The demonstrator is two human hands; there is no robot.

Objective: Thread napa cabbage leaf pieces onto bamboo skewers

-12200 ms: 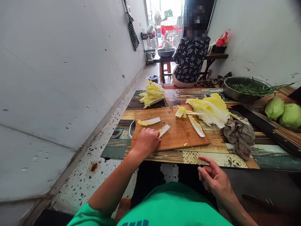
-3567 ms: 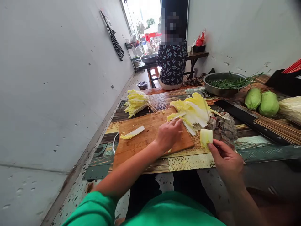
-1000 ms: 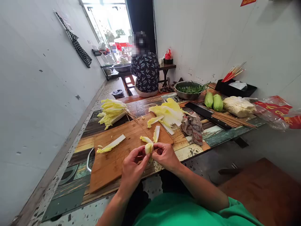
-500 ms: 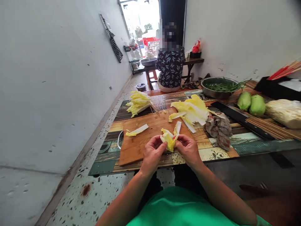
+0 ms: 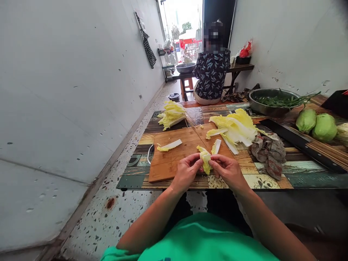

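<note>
Between my two hands is a small folded piece of napa cabbage leaf (image 5: 206,163), yellow and white, held above the near edge of the wooden cutting board (image 5: 165,166). My left hand (image 5: 189,169) pinches it from the left with thumb and fingers. From the right, my right hand (image 5: 227,170) pinches it too, fingertips almost meeting the left ones. Just beyond the fingers, a white-stemmed cabbage strip (image 5: 216,146) slants upward. Another cabbage strip (image 5: 171,145) lies flat on the board to the left. Loose cabbage leaves (image 5: 235,128) are heaped at the board's right far corner.
Stacked cabbage leaves (image 5: 172,116) with thin skewers sit behind the board. To the right are a crumpled cloth (image 5: 269,154), a large black-handled knife (image 5: 301,143), green squashes (image 5: 324,127) and a metal bowl of greens (image 5: 274,101). A person (image 5: 213,74) sits beyond the table, back turned.
The view has swung left, so everything sits further right in the picture. The cabbage piece looks more tightly folded between my fingertips, and my right fingers have closed in on it.
</note>
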